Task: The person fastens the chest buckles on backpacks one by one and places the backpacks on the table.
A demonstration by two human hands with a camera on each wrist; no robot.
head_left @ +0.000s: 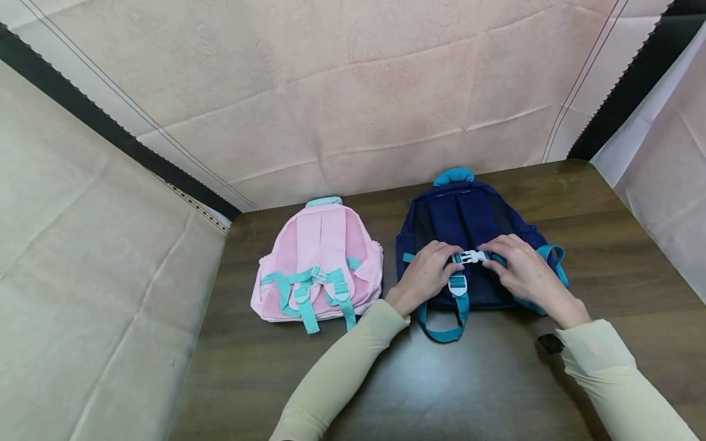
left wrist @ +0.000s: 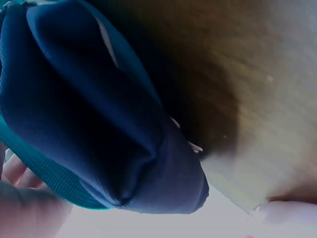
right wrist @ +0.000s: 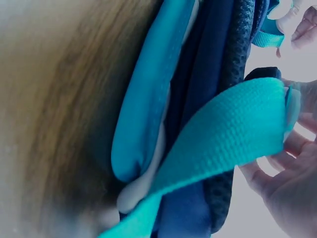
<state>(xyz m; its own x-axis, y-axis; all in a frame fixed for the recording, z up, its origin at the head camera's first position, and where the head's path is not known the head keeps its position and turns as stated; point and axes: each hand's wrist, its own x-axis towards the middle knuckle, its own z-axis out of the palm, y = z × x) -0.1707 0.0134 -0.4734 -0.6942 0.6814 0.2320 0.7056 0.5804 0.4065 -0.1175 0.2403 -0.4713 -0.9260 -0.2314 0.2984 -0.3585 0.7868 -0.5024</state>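
Observation:
A navy backpack [head_left: 460,214] lies on the table with its strap side up. Across its front, a white side-release buckle [head_left: 472,256] spans the gap between my two hands; I cannot tell whether its halves are fully joined. My left hand [head_left: 427,272] pinches the buckle's left end at the teal strap. The right hand [head_left: 524,272] pinches its right end. In the left wrist view, navy fabric [left wrist: 99,109] hides most of the left hand [left wrist: 29,208]. A teal strap [right wrist: 223,134] runs toward the right hand [right wrist: 292,183] in the right wrist view.
To the left sits a pink backpack [head_left: 322,245] with teal straps, close to my left forearm. A loose teal strap loop [head_left: 445,334] hangs off the navy backpack's lower edge onto the brown table [head_left: 430,392]. Pale cloth walls [head_left: 358,92] rise behind and beside the table.

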